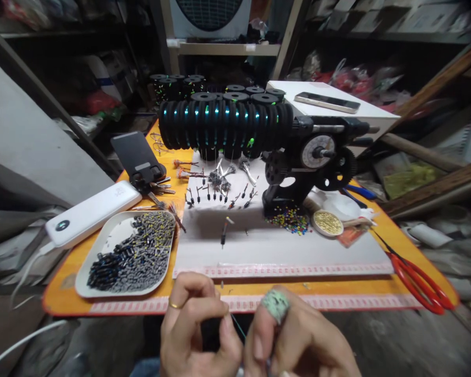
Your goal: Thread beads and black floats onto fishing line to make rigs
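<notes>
My left hand (194, 327) and my right hand (298, 340) meet at the bottom edge, in front of the orange table (380, 222). Both are pinched together around a thin thread (238, 327) and a small dark piece too small to name. The left hand wears a gold ring; a right finger is wrapped in green tape (275, 305). Just beyond lies a white board (282, 248) with one small dark tube (223, 234) standing on it and a row of similar pieces (215, 195) further back.
A white tray (102, 246) of several small dark tubes sits left, beside a white power bank (92, 212). A winding machine with black spools (223, 123) stands behind the board. Coloured beads (290, 220), a gold bead dish (327, 222) and red scissors (419, 280) lie right.
</notes>
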Available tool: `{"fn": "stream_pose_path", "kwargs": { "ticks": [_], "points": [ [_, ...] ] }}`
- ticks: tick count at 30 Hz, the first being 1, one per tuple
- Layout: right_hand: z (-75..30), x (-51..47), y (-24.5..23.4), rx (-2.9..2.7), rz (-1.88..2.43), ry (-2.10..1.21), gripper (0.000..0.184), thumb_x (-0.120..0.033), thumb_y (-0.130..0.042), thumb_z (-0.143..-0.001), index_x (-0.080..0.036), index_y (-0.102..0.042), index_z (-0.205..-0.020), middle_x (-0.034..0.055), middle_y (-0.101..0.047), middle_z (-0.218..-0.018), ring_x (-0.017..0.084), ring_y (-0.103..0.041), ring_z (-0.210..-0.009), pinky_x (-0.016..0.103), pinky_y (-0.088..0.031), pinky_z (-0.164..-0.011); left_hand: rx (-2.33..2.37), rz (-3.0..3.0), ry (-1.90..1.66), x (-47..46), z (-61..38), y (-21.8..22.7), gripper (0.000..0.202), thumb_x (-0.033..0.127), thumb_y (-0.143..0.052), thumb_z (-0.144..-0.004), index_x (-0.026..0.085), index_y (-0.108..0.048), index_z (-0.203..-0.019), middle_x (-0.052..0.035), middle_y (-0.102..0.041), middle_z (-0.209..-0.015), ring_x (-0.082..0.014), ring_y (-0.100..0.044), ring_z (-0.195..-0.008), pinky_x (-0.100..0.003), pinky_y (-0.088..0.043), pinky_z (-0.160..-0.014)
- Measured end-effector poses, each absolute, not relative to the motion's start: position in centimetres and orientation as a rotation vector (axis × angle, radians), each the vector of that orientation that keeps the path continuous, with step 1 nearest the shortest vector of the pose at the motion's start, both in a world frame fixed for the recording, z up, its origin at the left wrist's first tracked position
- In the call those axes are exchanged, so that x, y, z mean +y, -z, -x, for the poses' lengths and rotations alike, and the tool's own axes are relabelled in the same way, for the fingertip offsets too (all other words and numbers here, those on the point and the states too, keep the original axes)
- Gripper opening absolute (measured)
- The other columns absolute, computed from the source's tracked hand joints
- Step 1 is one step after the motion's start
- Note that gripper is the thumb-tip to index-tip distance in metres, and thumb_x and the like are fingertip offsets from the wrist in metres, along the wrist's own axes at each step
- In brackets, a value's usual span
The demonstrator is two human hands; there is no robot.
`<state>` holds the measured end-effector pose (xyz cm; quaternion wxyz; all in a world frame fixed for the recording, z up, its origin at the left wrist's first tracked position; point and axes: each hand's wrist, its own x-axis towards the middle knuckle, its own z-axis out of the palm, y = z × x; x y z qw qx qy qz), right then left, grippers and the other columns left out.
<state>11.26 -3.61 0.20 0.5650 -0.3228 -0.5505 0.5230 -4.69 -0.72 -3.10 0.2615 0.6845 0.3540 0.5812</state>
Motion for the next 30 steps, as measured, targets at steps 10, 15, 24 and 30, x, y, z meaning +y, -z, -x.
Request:
{"fn": "stream_pose_path", "kwargs": {
  "ticks": [10, 15, 24, 30],
  "points": [
    [-10.9, -3.4, -1.0, -1.009, 1.118, -1.412, 0.014, -0.035, -0.071, -0.091, -0.022, -0.070, -0.085, 0.0001, -0.065, -0.076, 0.011, -0.061, -0.065, 0.022, -0.053, -0.063, 0.940, -0.956, -1.425, -1.4, 2.5, 1.4, 0.013, 0.023, -0.075, -0.086, 0.024, -0.065, -0.077, 0.0031, -0.065, -0.076, -0.0094, -0.065, -0.066, -0.015, -0.052, -0.061],
    [-10.2, -3.5, -1.5, -0.846, 1.178, -1.429, 0.024, -0.044, -0.079, -0.082, -0.024, -0.068, -0.091, -0.0020, -0.065, -0.074, 0.011, -0.063, -0.062, 0.023, -0.055, -0.064, 0.907, -0.845, -1.376, -1.1, 2.8, 1.3, 0.012, 0.026, -0.085, -0.076, 0.023, -0.075, -0.070, -0.0006, -0.069, -0.075, -0.0133, -0.068, -0.071, -0.020, -0.056, -0.067],
    [-10.6, -3.5, -1.2, -1.135, 1.213, -1.292, 0.010, -0.026, -0.068, -0.090, -0.025, -0.058, -0.090, -0.0017, -0.068, -0.079, 0.011, -0.061, -0.068, 0.021, -0.044, -0.059, 0.919, -0.829, -1.384, -0.8, 2.8, 1.6, 0.016, 0.030, -0.087, -0.074, 0.022, -0.074, -0.067, 0.0002, -0.064, -0.069, -0.0130, -0.063, -0.066, -0.019, -0.052, -0.062],
    [-10.4, -3.0, -1.7, -1.206, 1.242, -1.275, 0.015, -0.022, -0.066, -0.087, -0.025, -0.052, -0.089, -0.0017, -0.068, -0.077, 0.011, -0.059, -0.063, 0.021, -0.041, -0.054, 0.922, -0.823, -1.398, -0.7, 2.8, 1.6, 0.018, 0.030, -0.086, -0.074, 0.023, -0.071, -0.068, 0.0014, -0.060, -0.071, -0.0128, -0.061, -0.067, -0.020, -0.051, -0.061]
  ]
}}
